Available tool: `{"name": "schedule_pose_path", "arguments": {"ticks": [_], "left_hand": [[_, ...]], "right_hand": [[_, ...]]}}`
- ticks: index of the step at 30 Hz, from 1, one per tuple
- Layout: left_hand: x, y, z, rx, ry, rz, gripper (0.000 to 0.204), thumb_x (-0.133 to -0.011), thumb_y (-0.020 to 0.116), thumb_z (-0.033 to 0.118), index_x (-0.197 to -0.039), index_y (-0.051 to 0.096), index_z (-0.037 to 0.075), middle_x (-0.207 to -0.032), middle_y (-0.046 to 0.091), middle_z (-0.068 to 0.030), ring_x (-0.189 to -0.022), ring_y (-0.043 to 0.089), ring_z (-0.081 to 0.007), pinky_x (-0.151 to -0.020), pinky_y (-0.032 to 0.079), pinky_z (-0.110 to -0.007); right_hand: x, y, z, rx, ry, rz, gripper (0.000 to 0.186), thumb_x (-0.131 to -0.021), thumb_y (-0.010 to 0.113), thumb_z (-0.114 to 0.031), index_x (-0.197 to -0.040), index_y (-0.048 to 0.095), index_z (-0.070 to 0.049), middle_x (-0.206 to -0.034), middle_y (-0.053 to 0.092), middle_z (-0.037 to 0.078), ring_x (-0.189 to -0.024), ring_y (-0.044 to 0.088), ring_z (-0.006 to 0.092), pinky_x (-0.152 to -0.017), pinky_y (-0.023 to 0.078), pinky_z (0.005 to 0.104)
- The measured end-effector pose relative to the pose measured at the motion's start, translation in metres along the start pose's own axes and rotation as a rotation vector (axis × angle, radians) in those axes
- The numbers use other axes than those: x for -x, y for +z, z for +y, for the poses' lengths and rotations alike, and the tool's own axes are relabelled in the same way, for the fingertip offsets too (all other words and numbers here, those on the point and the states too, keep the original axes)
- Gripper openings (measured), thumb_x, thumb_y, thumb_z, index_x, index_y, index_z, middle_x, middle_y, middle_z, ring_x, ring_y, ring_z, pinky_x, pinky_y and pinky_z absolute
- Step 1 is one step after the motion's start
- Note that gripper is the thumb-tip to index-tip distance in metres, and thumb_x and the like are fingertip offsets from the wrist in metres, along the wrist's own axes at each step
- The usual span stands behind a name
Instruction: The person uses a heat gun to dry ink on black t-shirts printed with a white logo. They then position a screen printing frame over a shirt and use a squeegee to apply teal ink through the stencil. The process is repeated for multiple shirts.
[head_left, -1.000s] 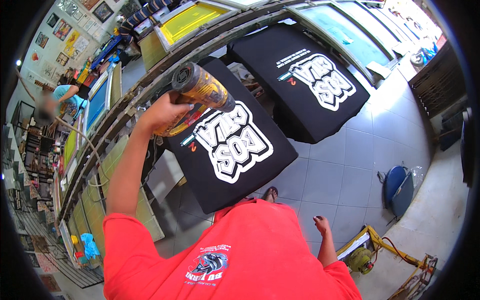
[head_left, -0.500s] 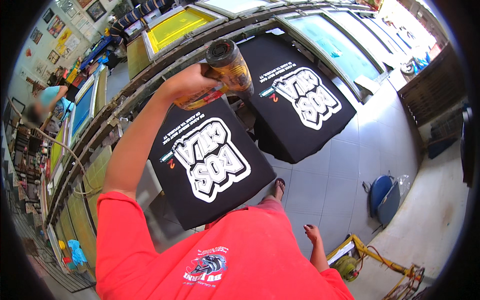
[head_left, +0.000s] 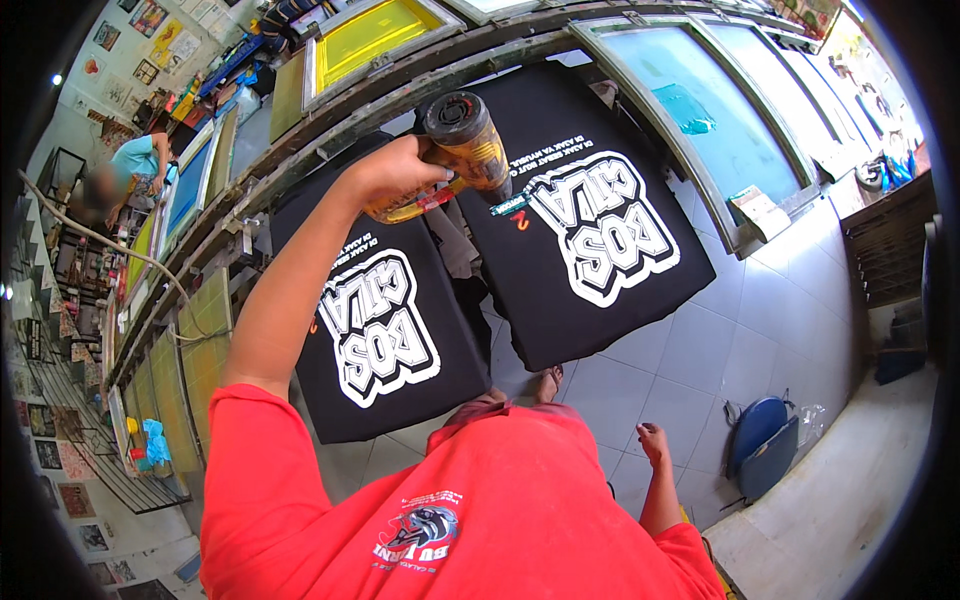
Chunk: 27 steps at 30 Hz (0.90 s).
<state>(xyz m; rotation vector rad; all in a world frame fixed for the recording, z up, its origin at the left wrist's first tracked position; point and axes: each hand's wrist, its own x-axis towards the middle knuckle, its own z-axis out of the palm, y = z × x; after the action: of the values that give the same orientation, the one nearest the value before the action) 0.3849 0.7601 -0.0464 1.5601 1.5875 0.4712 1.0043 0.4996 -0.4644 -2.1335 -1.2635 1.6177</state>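
Observation:
My left hand (head_left: 395,172) grips the handle of a yellow and black heat gun (head_left: 468,145), its dark nozzle tilted down over the left part of the right-hand black shirt (head_left: 530,310). That shirt lies flat on a board and carries big white block lettering, with a small green and orange mark near the nozzle. Partly behind my forearm is a second black shirt (head_left: 330,410) with the same print. My right hand (head_left: 653,442) hangs low at my right side, fingers curled; whether anything is in it cannot be made out.
Framed printing screens line the far rail: one yellow (head_left: 375,45), one pale blue (head_left: 700,110). A folded blue chair (head_left: 762,445) leans by the low wall at right. Another person (head_left: 125,175) is at the far left. A hose (head_left: 110,240) curves along the left side.
The heat gun in my left hand has moved slightly right and down. My body has shifted, so the right-hand shirt sits closer under the nozzle. My right hand still hangs low.

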Motion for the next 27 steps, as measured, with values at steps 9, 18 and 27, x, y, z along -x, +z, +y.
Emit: {"name": "schedule_pose_path", "arguments": {"ticks": [9,18,27], "left_hand": [[-0.011,0.008,0.007,0.042,-0.047,-0.023,0.039,-0.076,0.064,0.015,-0.110,0.056,-0.003,-0.095,0.063,-0.0093,-0.073,0.057,-0.0135,-0.070,0.048,-0.029],[-0.020,0.006,0.009,-0.094,-0.203,-0.045,0.043,-0.080,0.062,0.008,-0.118,0.049,-0.003,-0.110,0.059,-0.0099,-0.091,0.056,-0.0152,-0.074,0.049,-0.031],[-0.023,0.006,0.018,0.000,-0.210,-0.091,0.042,-0.080,0.061,0.009,-0.120,0.049,-0.001,-0.112,0.059,-0.0085,-0.090,0.055,-0.0142,-0.073,0.049,-0.030]], "right_hand": [[-0.016,0.003,-0.009,0.112,-0.025,-0.055,0.038,-0.083,0.060,-0.025,-0.107,0.059,0.005,-0.086,0.065,0.011,-0.071,0.060,0.0173,-0.065,0.048,0.0304],[-0.035,-0.019,-0.004,0.099,-0.010,-0.044,0.037,-0.084,0.061,-0.026,-0.104,0.060,0.005,-0.083,0.064,0.010,-0.070,0.059,0.0169,-0.063,0.047,0.0308],[-0.042,-0.025,-0.003,0.099,0.022,-0.035,0.038,-0.083,0.062,-0.027,-0.103,0.061,0.005,-0.090,0.065,0.014,-0.076,0.061,0.0208,-0.068,0.048,0.0322]]}}
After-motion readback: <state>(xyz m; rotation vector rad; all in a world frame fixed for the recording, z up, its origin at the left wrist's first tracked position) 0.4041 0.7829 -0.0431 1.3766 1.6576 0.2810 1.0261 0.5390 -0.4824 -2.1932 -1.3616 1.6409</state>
